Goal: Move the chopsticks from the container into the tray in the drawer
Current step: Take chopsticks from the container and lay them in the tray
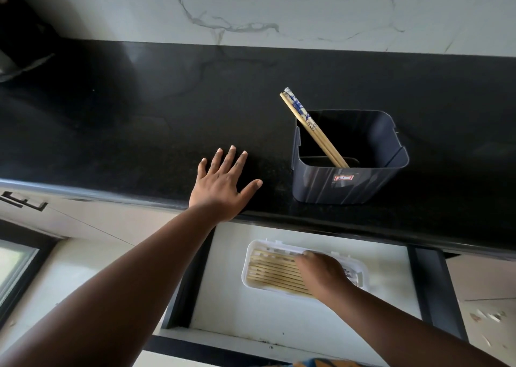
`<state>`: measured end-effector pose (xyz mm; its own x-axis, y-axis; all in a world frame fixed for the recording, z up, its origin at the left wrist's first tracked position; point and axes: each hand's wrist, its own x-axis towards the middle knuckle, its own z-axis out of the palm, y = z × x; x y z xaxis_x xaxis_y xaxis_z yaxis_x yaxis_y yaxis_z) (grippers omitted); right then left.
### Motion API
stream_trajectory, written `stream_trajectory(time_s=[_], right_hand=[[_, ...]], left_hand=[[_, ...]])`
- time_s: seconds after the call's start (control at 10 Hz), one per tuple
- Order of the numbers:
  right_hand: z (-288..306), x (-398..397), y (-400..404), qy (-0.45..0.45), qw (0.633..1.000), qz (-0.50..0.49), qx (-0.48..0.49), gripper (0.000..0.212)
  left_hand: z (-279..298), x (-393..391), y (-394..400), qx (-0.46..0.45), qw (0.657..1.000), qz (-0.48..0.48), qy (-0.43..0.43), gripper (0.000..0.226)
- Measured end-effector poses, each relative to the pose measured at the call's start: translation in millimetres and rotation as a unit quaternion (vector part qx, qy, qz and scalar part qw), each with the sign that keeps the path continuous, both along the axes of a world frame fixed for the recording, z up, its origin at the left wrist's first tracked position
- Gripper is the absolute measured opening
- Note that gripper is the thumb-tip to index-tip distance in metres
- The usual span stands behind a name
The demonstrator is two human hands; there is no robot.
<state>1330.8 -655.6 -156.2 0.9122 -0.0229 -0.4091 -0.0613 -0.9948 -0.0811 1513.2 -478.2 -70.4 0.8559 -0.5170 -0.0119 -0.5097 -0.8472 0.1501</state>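
Observation:
A dark grey square container (346, 182) stands on the black counter, with two chopsticks (310, 126) leaning against its left wall, their blue-patterned tops sticking out. In the open drawer below lies a white tray (252, 257) holding several wooden chopsticks (272, 273) laid side by side. My right hand (324, 276) is down over the right half of the tray, resting on the chopsticks there; its fingers are hidden beneath it. My left hand (223, 188) lies flat on the counter left of the container, fingers spread.
The black counter (139, 132) runs the whole width below a white marble wall (279, 6). The drawer (279, 316) has a white floor and dark side rails. A dark object sits at the far left edge of the counter.

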Motion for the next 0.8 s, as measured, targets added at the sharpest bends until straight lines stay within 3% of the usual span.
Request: stream_trajectory(time_s=[0.4,0.6,0.8], right_hand=[[17.3,-2.1,0.0,0.046,0.999,-0.009,-0.01,0.023],[96.3,5.4,9.4,0.022,0.995,-0.032,0.093,0.022],[223.4,8.9,10.1,-0.1,0.965,-0.047,0.24,0.014]], left_hand=[[0.5,-0.7,0.3,-0.003,1.0,-0.004,0.001,0.081],[1.1,-0.6,0.2,-0.003,1.0,-0.009,0.004,0.084],[0.2,-1.8,-1.8,0.012,1.0,0.001,0.0,0.09]])
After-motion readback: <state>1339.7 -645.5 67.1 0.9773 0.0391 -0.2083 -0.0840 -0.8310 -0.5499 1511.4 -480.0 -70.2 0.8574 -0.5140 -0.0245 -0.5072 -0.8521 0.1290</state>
